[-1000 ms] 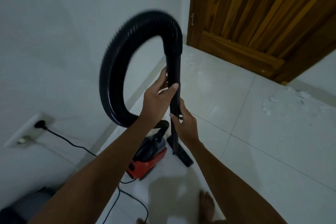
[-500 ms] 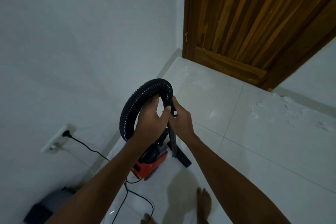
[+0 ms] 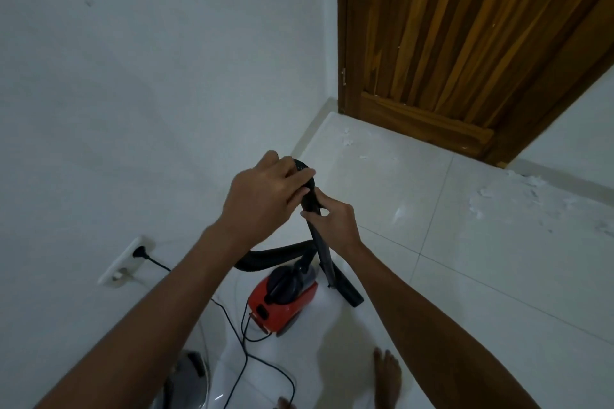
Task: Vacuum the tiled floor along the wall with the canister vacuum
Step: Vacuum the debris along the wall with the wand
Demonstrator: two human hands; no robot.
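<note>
1. Canister vacuum (image 3: 284, 300), red and black, sits on the tiled floor (image 3: 465, 276) close to the white wall (image 3: 133, 76).
2. Black wand (image 3: 320, 249) rises just right of the canister; its floor nozzle (image 3: 347, 290) rests on the tile beside it.
3. Left hand (image 3: 265, 196) curls over the wand's top end, above the canister.
4. Right hand (image 3: 334, 224) grips the wand just below the left.
5. Hose (image 3: 275, 256) loops behind the canister.
6. Power cord (image 3: 239, 325) runs from the canister's left side to a wall socket (image 3: 128, 259).
7. White debris (image 3: 508, 192) lies far right of the canister, near the wooden door (image 3: 465, 43).
</note>
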